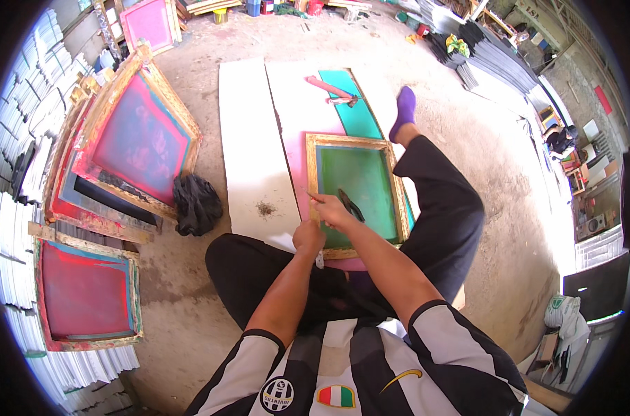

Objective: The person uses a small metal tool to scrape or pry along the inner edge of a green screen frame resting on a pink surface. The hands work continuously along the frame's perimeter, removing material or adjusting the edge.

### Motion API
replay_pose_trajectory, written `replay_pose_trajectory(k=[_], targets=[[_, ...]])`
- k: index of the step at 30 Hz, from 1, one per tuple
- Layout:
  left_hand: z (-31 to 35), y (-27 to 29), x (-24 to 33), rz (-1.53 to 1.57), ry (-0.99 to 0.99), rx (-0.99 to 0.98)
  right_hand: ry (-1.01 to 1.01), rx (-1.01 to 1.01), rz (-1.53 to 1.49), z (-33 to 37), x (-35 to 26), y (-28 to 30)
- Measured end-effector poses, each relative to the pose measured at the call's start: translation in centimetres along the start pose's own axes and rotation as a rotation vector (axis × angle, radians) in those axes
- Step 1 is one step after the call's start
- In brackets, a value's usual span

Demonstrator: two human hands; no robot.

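A wooden frame with green mesh [360,166] lies in front of me between my legs. My right hand [334,212] is closed round a thin tool with a brownish handle end [316,197] poking out past the fingers; its kind is not clear. Just below and to the left, my left hand [309,236] is a fist at the frame's near left side. What it grips, if anything, is hidden. Dark-handled pliers [351,205] rest on the mesh beside my right hand. To the left, a small pile of tiny brown bits [265,208] sits on a white board [249,145].
Beyond the frame, a hammer with a reddish handle [327,87] lies on a teal strip [360,119]. Stained mesh frames [138,132] and a black plastic bag [196,204] stand at left. Stacked sheets [499,62] line the far right. Another person [560,140] sits there.
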State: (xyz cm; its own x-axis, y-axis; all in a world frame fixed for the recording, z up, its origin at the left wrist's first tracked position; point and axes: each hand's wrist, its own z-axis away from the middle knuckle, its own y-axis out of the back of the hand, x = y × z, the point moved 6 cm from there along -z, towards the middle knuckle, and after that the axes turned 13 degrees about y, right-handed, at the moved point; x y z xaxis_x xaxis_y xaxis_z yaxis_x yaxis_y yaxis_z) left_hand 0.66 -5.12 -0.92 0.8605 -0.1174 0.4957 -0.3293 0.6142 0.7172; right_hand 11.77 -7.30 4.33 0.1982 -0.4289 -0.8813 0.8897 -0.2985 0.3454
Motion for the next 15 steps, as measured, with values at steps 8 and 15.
replay_pose_trajectory(k=[8, 15], targets=[[0.0, -0.5, -1.4, -0.015, 0.019, -0.036, 0.053, -0.111, 0.145, -0.5, -0.9, 1.3], [0.4, -0.3, -1.3, -0.003, 0.042, 0.059, 0.496, -0.019, 0.597, -3.8, 1.2, 6.8]])
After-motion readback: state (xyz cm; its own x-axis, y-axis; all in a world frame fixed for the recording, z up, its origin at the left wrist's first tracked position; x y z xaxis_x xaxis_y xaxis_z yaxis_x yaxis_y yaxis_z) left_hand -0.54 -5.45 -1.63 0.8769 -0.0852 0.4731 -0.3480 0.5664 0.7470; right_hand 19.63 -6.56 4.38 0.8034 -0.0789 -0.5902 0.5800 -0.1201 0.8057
